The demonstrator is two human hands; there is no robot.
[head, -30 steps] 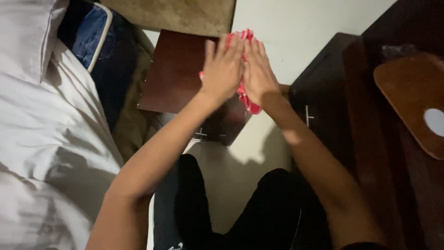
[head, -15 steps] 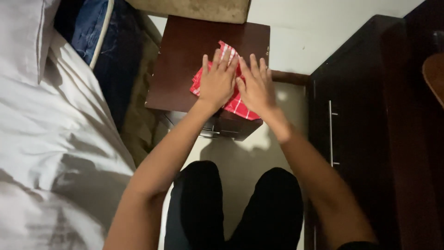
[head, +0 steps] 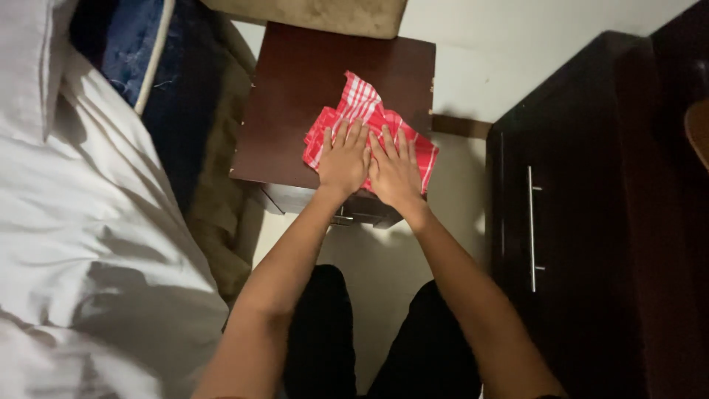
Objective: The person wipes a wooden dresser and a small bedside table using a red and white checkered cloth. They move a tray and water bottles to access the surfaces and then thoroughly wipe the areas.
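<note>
A bed with white sheets (head: pixel 81 244) filled the left side, and a dark cabinet (head: pixel 583 222) stood at the right. Between them, farther off, sat a dark brown nightstand (head: pixel 295 96). A red checked cloth (head: pixel 365 111) lay crumpled on its near right part. The left hand (head: pixel 344 157) and right hand (head: pixel 394 171) pressed flat on the cloth, side by side, fingers extended, gripping nothing.

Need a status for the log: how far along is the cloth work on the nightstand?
Done: the red checked cloth lies on the dark wooden nightstand, not lifted. In hand: left hand and right hand press flat, side by side, on its near part, fingers spread, no grip closed on it. Left: the far corner is bunched and rumpled, and the cloth's right edge hangs at the nightstand's front corner, so it looks not yet flat or squared.
</note>
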